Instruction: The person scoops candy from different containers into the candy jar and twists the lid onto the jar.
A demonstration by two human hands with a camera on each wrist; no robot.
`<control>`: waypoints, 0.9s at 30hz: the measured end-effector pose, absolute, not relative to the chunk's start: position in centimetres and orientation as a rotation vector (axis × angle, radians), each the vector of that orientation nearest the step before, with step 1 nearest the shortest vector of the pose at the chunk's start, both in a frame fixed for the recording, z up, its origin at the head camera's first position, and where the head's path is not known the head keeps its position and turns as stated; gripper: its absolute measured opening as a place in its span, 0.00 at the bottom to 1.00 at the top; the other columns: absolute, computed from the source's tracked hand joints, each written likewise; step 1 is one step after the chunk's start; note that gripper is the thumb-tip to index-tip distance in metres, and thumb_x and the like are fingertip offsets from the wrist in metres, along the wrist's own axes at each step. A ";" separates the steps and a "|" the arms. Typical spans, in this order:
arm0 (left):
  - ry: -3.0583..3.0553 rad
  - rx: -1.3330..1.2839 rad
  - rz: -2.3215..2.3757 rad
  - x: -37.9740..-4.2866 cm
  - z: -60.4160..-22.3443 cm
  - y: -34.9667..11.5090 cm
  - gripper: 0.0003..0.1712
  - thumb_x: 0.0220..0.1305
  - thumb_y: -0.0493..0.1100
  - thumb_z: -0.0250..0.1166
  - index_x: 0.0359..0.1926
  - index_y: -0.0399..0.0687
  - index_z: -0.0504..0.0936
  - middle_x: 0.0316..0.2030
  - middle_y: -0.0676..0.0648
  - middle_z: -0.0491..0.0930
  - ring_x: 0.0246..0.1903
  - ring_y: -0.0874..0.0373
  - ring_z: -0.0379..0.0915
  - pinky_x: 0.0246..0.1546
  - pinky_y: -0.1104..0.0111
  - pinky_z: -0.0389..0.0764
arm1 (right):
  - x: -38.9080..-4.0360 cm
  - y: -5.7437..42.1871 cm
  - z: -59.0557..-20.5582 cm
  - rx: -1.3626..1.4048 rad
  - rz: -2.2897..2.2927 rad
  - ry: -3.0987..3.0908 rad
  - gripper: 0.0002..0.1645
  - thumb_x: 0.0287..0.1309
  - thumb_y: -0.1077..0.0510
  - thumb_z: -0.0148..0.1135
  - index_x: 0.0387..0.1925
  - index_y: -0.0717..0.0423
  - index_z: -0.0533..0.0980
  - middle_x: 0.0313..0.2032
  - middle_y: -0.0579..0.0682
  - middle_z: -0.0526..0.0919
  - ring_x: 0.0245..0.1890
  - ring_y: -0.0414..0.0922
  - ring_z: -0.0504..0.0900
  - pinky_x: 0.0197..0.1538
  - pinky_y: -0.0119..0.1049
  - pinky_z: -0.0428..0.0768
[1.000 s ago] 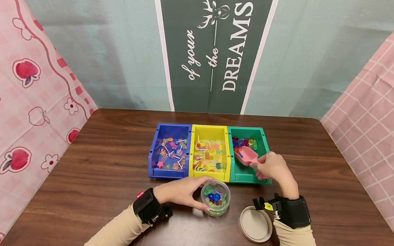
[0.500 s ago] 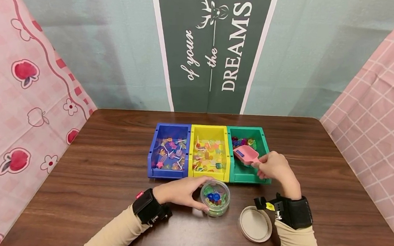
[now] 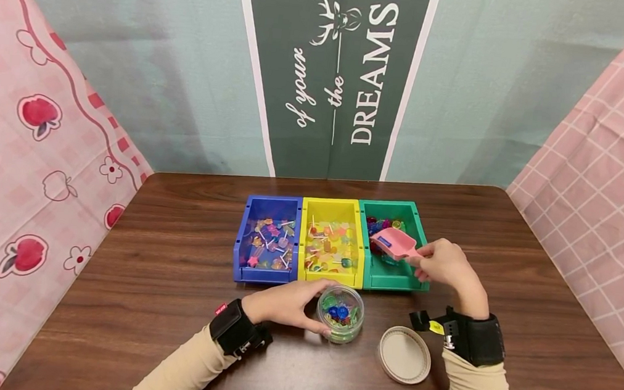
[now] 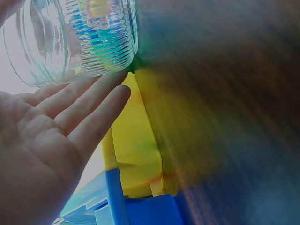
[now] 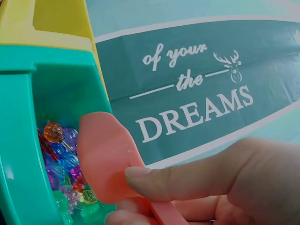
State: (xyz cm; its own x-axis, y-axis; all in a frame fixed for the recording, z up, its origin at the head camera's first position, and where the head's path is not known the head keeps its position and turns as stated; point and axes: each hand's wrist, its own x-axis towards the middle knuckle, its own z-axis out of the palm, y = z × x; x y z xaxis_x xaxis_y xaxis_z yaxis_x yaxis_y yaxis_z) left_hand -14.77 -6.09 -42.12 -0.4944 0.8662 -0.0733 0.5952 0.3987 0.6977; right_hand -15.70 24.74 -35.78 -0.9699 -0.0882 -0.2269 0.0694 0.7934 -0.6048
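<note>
My left hand (image 3: pixel 288 304) holds a clear round jar (image 3: pixel 345 337) on the table, thumb and fingers on either side of it. Blue, green and yellow translucent pieces show inside. In the left wrist view the fingers lie along the ribbed jar wall (image 4: pixel 47 47). My right hand (image 3: pixel 445 265) pinches the handle of a small pink scoop (image 3: pixel 399 245), thumb on top. The scoop is over the green bin (image 3: pixel 393 282), with a blue piece visible in it. Shiny colourful plastic pieces (image 5: pixel 68 161) lie in that bin, partly hidden behind the scoop in the right wrist view.
Left of the green bin, a yellow bin (image 3: pixel 332 279) and a blue bin (image 3: pixel 266 276) stand joined in a row, both with small candy-like pieces inside. A round pale lid (image 3: pixel 404 355) lies right of the jar. Fabric curtains (image 3: pixel 188 85) enclose the table's back and sides.
The scoop has come up from among the pieces in the green bin and shifted slightly right, with my right hand and wrist moving right too. My left hand and the jar stay in place.
</note>
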 end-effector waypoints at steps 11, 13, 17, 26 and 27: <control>2.234 1.260 0.865 -14.9 -42.4 -6.1 0.45 0.55 0.62 0.63 0.67 0.47 0.58 0.58 0.48 0.73 0.56 0.62 0.67 0.60 0.62 0.73 | -15.3 26.7 -35.5 -0.264 -0.993 2.697 0.17 0.58 0.58 0.61 0.36 0.73 0.80 0.16 0.50 0.82 0.20 0.47 0.80 0.26 0.38 0.83; 2.230 1.256 0.867 -14.9 -42.4 -6.1 0.45 0.55 0.62 0.63 0.67 0.47 0.58 0.58 0.48 0.73 0.56 0.62 0.67 0.61 0.62 0.73 | -15.1 27.0 -35.3 -0.325 -0.994 2.686 0.16 0.57 0.59 0.61 0.36 0.72 0.80 0.17 0.51 0.82 0.20 0.47 0.80 0.26 0.36 0.82; 2.227 1.246 0.866 -14.9 -42.4 -6.1 0.46 0.55 0.62 0.64 0.68 0.47 0.57 0.58 0.48 0.73 0.57 0.63 0.67 0.61 0.61 0.73 | -14.8 27.5 -35.0 -0.416 -1.005 2.659 0.14 0.56 0.59 0.63 0.34 0.70 0.81 0.17 0.51 0.82 0.19 0.43 0.79 0.26 0.36 0.82; 2.218 1.264 0.878 -14.9 -42.4 -6.1 0.45 0.54 0.61 0.65 0.67 0.48 0.58 0.58 0.48 0.73 0.57 0.64 0.67 0.60 0.62 0.73 | -13.7 28.1 -34.1 -0.526 -1.125 2.553 0.13 0.56 0.59 0.63 0.34 0.69 0.81 0.19 0.53 0.82 0.19 0.41 0.79 0.23 0.32 0.82; 2.219 1.266 0.877 -14.9 -42.4 -6.1 0.45 0.54 0.61 0.64 0.67 0.48 0.58 0.58 0.48 0.73 0.56 0.64 0.67 0.60 0.63 0.73 | -13.6 28.1 -34.1 -0.560 -1.138 2.534 0.13 0.56 0.60 0.63 0.34 0.69 0.81 0.20 0.52 0.82 0.19 0.42 0.79 0.23 0.32 0.82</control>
